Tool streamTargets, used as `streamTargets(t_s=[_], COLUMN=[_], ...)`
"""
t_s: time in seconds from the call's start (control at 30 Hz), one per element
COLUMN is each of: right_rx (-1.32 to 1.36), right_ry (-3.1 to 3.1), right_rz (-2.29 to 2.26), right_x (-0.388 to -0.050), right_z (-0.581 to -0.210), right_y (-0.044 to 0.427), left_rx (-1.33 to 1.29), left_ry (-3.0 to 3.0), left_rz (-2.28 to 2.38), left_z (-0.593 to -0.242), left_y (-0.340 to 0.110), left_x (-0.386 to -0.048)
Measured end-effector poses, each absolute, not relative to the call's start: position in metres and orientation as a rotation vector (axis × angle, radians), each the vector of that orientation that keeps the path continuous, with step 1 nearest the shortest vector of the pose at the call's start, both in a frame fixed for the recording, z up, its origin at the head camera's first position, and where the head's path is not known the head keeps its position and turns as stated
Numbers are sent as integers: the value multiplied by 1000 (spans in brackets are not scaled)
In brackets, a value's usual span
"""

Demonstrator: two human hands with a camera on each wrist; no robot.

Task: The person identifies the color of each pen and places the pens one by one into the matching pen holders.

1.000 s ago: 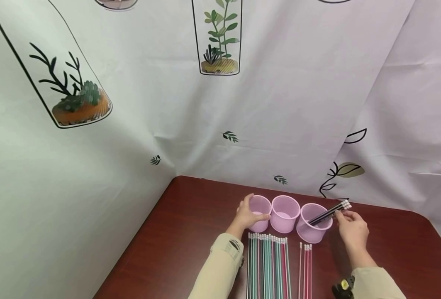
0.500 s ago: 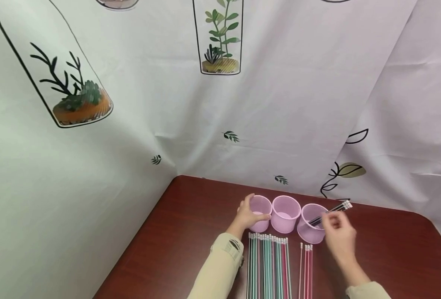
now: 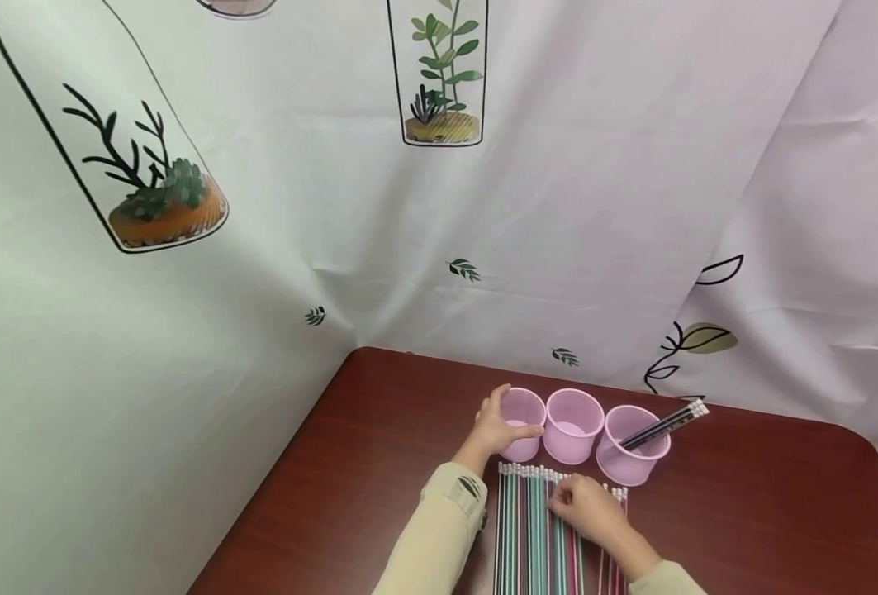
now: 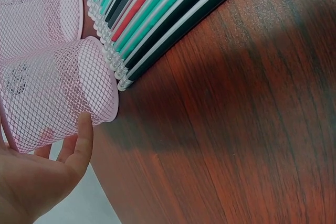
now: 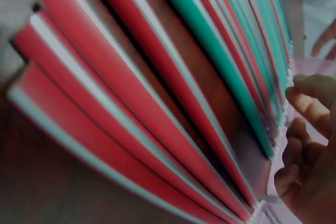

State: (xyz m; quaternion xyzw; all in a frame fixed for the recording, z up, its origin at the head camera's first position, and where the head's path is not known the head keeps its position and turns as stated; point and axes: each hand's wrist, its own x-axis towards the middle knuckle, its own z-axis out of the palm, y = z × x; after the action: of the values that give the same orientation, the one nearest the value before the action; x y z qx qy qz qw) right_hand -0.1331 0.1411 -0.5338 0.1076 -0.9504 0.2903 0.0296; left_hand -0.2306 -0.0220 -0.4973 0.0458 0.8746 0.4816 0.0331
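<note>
My left hand holds the leftmost pink mesh pencil cup, its thumb at the front and its fingers round the far side. The left wrist view shows this hand against the mesh cup wall. Over the white-tipped ends of a row of pencils, green, black and red, is my right hand. Its fingers are loosely bent, and no pencil shows between them. Several black pencils lean in the rightmost pink cup.
A middle pink cup stands between the other two. Several red pencils lie apart, right of the main row, partly behind the right arm. All rest on a dark red wooden table. A printed white curtain hangs behind it.
My right hand has let go of the black pencils, which stay leaning in the right cup. It has moved left and nearer, over the pencil row. My left hand stays on the left cup.
</note>
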Motion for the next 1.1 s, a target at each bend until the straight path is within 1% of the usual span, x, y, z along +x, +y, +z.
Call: streamTargets(t_s=[0.23, 1.1], right_rx=[227, 110], right_ry=[-2957, -3093], right_rz=[869, 553], right_x=[-134, -138], right_z=[-538, -525], right_y=[137, 129], left_rx=[152, 114], left_ry=[2691, 2695], left_rz=[1503, 1491], left_z=[-494, -495], left_y=[-21, -21], left_x=[-229, -230])
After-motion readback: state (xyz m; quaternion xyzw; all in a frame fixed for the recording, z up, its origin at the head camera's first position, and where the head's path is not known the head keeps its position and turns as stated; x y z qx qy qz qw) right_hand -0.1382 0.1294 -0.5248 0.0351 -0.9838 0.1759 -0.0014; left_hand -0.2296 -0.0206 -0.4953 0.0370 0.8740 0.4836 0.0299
